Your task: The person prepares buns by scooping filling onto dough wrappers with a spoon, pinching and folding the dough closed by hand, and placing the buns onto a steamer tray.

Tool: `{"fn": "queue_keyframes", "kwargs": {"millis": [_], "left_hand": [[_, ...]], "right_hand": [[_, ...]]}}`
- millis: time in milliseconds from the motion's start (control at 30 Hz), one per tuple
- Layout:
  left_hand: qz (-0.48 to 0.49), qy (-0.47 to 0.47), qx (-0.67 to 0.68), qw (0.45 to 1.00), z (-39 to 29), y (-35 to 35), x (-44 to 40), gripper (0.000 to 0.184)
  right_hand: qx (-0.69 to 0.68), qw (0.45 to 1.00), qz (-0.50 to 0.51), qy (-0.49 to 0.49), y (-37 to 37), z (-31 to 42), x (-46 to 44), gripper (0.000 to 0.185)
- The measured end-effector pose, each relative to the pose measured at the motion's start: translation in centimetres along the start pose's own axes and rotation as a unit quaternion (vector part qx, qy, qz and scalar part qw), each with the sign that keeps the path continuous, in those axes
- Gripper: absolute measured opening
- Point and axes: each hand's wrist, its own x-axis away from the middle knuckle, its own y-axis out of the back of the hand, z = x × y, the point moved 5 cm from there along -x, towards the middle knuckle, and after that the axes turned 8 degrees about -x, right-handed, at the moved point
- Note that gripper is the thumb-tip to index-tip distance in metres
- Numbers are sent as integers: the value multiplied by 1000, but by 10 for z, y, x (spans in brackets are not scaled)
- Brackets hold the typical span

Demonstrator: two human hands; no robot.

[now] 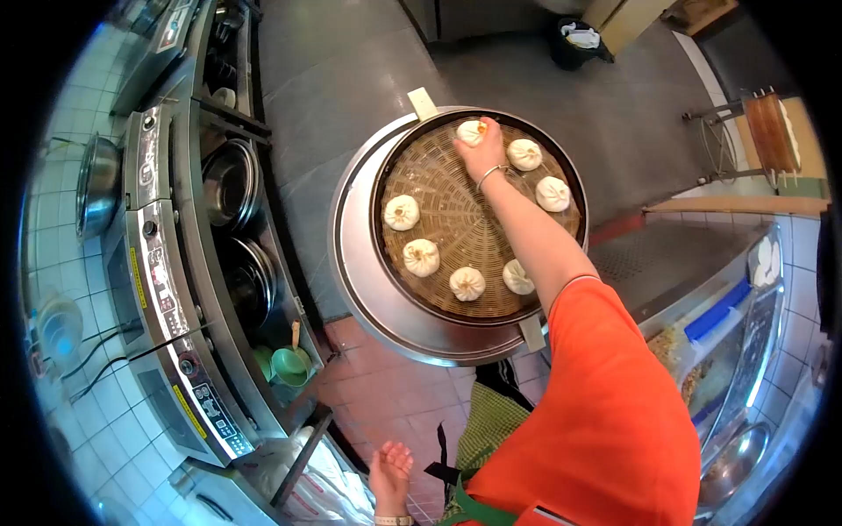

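Note:
My right hand (484, 156), with a bracelet at the wrist, reaches across a round steamer tray (377, 188). Its fingers close around a pleated steamed bun (470, 132) at the far rim; the palm side is hidden. Several similar buns, such as one bun (402, 212) at the left and another bun (524, 155) beside my hand, sit in a ring on the woven mat (447, 202). My left hand (391, 471) is low near the bottom edge, palm up with loosely bent fingers, and holds nothing. A watch band circles that wrist.
Beneath the tray is a wide round metal base (355, 280). Cookers with control panels (167, 289) line the left, above a shelf with metal pans (230, 182) and a green cup (290, 366). A counter with a blue-edged container (719, 311) stands right. A black bin (570, 54) is far back.

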Motion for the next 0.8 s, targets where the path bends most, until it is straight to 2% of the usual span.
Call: {"fn": "queue_keyframes", "kwargs": {"millis": [133, 200, 300, 333, 433, 533, 600, 667, 700, 733, 767, 800], "left_hand": [[-15, -1, -21, 1000, 5, 4, 0, 33], [-2, -2, -22, 1000, 6, 4, 2, 33], [30, -19, -40, 999, 4, 2, 4, 34], [35, -26, -39, 998, 3, 1, 5, 34], [68, -34, -33, 997, 2, 4, 7, 34], [106, -29, -56, 992, 2, 5, 10, 33], [123, -56, -103, 985, -2, -3, 18, 32], [166, -57, -131, 976, -1, -7, 23, 31], [193, -57, -146, 968, 1, -10, 26, 31], [226, -66, -173, 956, 2, -15, 33, 30], [256, -53, -213, 941, 7, -19, 43, 30], [288, -73, -255, 920, 7, -27, 55, 29]], "right_hand": [[99, 993, 30, 54, -15, -14, 0, 66], [118, 992, 48, -8, -14, -13, 2, 73], [118, 989, 78, -35, -4, 2, -3, 80], [117, 990, 64, -50, 3, 7, -2, 85], [80, 993, 41, -78, 27, 25, 20, 83], [49, 997, 4, -53, 47, 36, 71, 79], [-42, 997, 18, -69, 65, 50, 121, 78], [-101, 984, 66, -130, 94, 79, 177, 68], [-114, 992, 10, -56, 105, 85, 210, 56], [-165, 986, 11, -37, 121, 100, 239, 44], [-140, 979, 129, -72, 165, 145, 271, 35], [-183, 978, 89, 37, 165, 129, 305, 36]]}}
